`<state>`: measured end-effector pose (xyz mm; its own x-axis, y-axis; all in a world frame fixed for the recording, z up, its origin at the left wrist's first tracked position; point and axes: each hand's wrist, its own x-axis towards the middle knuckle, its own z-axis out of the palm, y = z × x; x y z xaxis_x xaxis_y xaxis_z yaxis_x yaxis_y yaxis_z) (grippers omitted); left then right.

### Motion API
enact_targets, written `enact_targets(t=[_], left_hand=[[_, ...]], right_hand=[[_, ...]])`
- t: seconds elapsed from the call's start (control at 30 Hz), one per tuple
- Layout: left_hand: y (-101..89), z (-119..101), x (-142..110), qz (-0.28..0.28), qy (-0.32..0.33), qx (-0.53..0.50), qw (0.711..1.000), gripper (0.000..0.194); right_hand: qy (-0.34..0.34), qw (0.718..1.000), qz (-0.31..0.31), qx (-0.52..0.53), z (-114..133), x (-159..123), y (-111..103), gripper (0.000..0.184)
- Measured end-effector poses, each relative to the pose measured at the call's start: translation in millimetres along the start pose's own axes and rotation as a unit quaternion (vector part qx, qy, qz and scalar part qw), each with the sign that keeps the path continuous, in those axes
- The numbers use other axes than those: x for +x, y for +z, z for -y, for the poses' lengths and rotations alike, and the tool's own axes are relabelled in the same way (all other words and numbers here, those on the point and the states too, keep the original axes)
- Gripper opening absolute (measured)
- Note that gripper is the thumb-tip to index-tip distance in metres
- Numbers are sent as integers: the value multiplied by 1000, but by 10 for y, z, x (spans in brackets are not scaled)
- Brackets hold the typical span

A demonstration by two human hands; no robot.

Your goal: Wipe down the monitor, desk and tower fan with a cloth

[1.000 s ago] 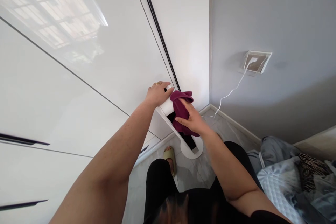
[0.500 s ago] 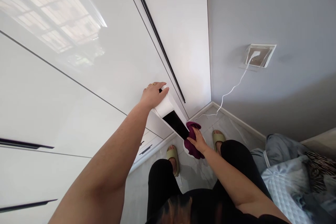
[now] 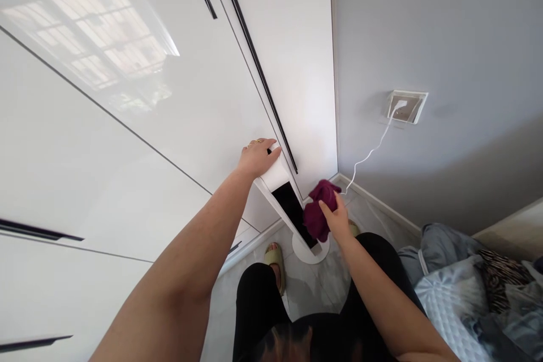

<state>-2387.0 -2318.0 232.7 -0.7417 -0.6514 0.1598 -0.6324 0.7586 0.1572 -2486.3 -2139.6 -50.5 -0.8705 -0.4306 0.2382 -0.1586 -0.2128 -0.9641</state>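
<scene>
Purple cloth (image 3: 316,216) right of frame centre, my right grip (image 3: 334,216) clamped on it; it's just beside the white tower (image 3: 289,208), contact I can't tell. The tower's long axis slants down-right. Left grip (image 3: 259,157) clasps its top; cabinet (image 3: 127,192) crowds the left, open floor (image 3: 311,288) below.

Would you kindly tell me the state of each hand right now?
Left hand: open, laid on top of the white tower appliance.
Right hand: closed around a bunched maroon cloth.
</scene>
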Motion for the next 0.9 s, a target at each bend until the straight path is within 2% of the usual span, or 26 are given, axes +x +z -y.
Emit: enact_targets(t=[0.07,0.17,0.23,0.27,0.37,0.43,0.5,0.67,0.8,0.9], left_hand=[[1,-4,-2,-3,5,2,1000,61],[-8,-10,5,-4,10,7,1000,60],[-21,-12,11,5,10,14,1000,58],[-26,-11,14,11,11,18,1000,57],[-22,-6,19,13,12,17,1000,58],[-1,3,21,3,12,10,1000,59],[24,14,26,-5,10,3,1000,59],[40,41,57,1,3,-7,1000,61],[21,39,83,3,3,-13,1000,61],[16,28,88,2,0,-15,1000,60]], right_hand=[[-109,994,21,-5,616,-9,60,68],[-303,944,109,-71,1394,-94,213,69],[-388,893,167,-154,1629,-144,368,72],[-412,869,185,-201,1641,-161,456,72],[-442,819,183,-317,1338,-207,696,65],[-442,807,167,-354,981,-260,781,60],[-435,804,170,-369,612,-338,780,57],[-364,822,265,-348,-118,-550,527,50],[-236,853,341,-318,-472,-672,341,59],[-162,869,357,-303,-671,-751,271,65]])
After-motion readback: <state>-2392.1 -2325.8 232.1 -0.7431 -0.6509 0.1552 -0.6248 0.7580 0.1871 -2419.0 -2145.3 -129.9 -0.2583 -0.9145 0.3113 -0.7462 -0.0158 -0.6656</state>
